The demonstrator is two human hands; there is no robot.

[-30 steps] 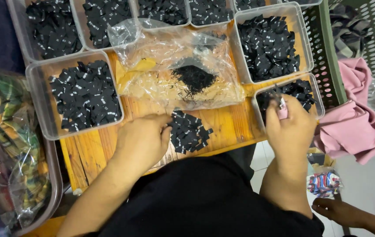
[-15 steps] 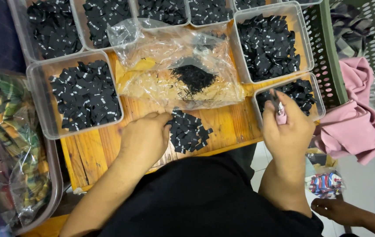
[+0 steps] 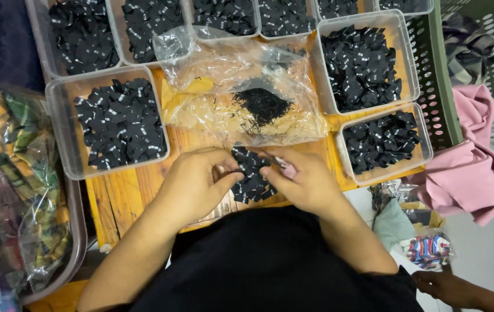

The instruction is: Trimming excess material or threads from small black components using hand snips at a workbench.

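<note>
A small pile of black fabric labels (image 3: pixel 251 179) lies on the wooden board (image 3: pixel 125 196) in front of me. My left hand (image 3: pixel 195 185) pinches a label at the pile's left edge. My right hand (image 3: pixel 307 182) rests against the pile's right side, its fingers closed on a small pink tool (image 3: pixel 288 170) whose tip is hidden. Behind the pile lies a clear plastic bag (image 3: pixel 212 104) holding a clump of black threads (image 3: pixel 261 104).
Clear tubs full of black labels surround the board: one at the left (image 3: pixel 62 138), two at the right (image 3: pixel 411 58) (image 3: pixel 427 141), several along the back. A green perforated basket (image 3: pixel 438 81) and pink cloth (image 3: pixel 478 179) lie right; bagged plaid cloth (image 3: pixel 21 173) left. Another person's hand (image 3: pixel 446 286) shows lower right.
My right hand has come left from the lower right tub to the pile, still holding the pink tool. My left hand has stayed at the pile.
</note>
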